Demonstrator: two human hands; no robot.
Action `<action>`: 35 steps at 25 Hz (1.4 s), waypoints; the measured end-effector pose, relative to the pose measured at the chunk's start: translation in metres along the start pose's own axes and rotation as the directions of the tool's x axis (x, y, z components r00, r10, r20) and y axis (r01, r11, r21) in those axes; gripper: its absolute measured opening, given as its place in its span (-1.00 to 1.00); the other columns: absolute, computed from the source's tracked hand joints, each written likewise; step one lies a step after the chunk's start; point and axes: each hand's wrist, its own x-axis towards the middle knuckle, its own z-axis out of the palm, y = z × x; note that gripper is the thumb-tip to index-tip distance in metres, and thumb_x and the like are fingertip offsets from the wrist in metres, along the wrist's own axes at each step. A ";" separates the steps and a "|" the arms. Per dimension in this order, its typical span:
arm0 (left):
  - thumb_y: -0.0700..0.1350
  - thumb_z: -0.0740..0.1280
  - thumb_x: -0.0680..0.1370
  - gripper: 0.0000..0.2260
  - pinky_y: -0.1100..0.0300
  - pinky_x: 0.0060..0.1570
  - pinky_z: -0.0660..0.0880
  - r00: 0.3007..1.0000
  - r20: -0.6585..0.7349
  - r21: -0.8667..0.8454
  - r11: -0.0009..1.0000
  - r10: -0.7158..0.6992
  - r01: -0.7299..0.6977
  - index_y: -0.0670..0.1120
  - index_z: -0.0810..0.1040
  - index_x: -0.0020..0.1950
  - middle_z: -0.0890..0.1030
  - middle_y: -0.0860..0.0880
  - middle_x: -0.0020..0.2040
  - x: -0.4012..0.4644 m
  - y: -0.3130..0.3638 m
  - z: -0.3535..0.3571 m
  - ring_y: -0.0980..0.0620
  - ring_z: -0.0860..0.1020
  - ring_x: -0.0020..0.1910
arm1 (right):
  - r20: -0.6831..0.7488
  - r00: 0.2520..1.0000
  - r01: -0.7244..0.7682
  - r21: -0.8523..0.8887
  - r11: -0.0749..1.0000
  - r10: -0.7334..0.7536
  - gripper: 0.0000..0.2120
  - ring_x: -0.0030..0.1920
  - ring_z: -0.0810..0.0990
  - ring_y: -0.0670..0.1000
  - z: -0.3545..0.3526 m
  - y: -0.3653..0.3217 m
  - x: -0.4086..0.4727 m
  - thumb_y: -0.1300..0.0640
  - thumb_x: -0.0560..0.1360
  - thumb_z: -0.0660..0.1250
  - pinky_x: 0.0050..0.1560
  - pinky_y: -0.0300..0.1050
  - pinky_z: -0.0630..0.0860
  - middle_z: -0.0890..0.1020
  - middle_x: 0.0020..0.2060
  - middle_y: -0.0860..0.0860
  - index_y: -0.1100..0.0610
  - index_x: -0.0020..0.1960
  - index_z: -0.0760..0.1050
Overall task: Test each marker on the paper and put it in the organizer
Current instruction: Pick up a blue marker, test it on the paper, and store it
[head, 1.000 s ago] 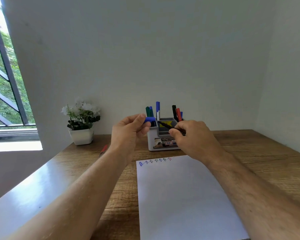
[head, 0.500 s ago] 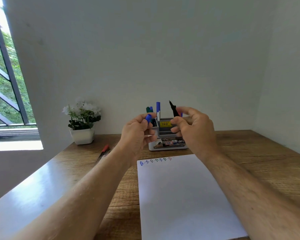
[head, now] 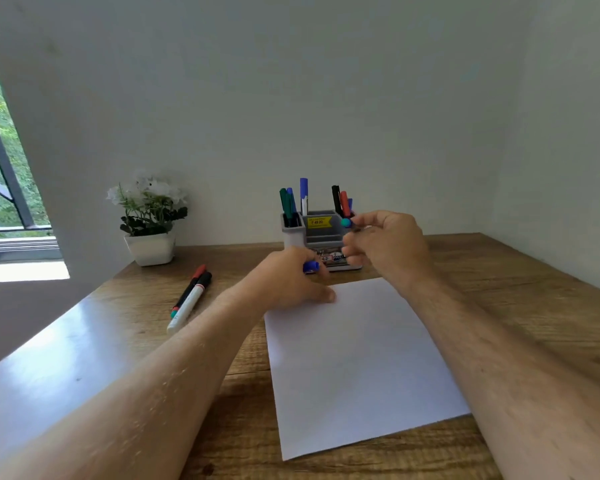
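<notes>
Plain white walls wrap around a wooden table point(head: 499, 292), with a window off to the left. Sheet of white paper point(head: 354, 358) lies flat in the middle. Grey organizer point(head: 321, 230) sits at the back just beyond the paper, already holding green, blue, black and red markers upright. Potted white flowers point(head: 149, 220) stand left of it. Left hand point(head: 284, 278) rests on the paper's top corner, grip curled around a blue cap point(head: 311, 266). Right hand point(head: 385, 242) is up in front of the organizer, pinching a marker point(head: 346, 222). Two more markers point(head: 189, 297) lie on the table, left of the paper.
</notes>
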 end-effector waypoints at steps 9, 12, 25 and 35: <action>0.11 0.52 0.41 -0.73 0.24 -0.21 0.40 0.998 0.064 0.094 0.995 0.014 -0.020 0.06 0.65 0.05 0.60 0.06 -0.08 0.005 -0.006 0.005 0.12 0.51 -0.14 | 0.353 0.927 -0.088 -0.114 0.990 0.124 -0.93 -0.43 0.64 0.07 0.003 0.023 -0.005 0.20 0.52 0.37 -0.49 -0.17 0.51 0.69 -0.33 0.19 0.21 -0.10 0.58; 0.09 0.54 0.38 -0.74 0.23 -0.19 0.38 0.997 0.083 0.024 1.000 0.006 -0.008 0.08 0.65 0.02 0.60 0.09 -0.10 0.006 -0.009 0.005 0.15 0.52 -0.13 | 0.371 0.915 -0.127 -0.102 0.987 0.156 -0.96 -0.43 0.64 0.06 0.005 0.025 -0.004 0.25 0.49 0.35 -0.46 -0.17 0.52 0.69 -0.32 0.21 0.22 -0.11 0.55; 0.04 0.57 0.34 -0.77 0.23 -0.18 0.40 0.993 0.115 -0.091 0.995 -0.040 0.051 0.05 0.68 -0.06 0.63 0.07 -0.10 0.014 -0.015 0.006 0.10 0.55 -0.10 | 0.359 0.932 0.098 -0.377 0.921 0.047 -0.81 -0.42 0.48 -0.06 0.006 0.026 -0.005 0.05 0.40 0.35 -0.33 -0.12 0.41 0.59 -0.40 0.05 0.11 -0.33 0.50; 0.04 0.58 0.32 -0.81 0.27 -0.25 0.35 0.993 0.110 -0.097 0.993 -0.050 0.061 0.07 0.67 -0.13 0.63 0.09 -0.13 0.015 -0.015 0.007 0.14 0.54 -0.13 | 0.354 0.934 0.097 -0.385 0.918 0.050 -0.79 -0.41 0.47 -0.06 0.008 0.025 -0.006 0.08 0.43 0.35 -0.34 -0.16 0.39 0.58 -0.39 0.06 0.10 -0.35 0.47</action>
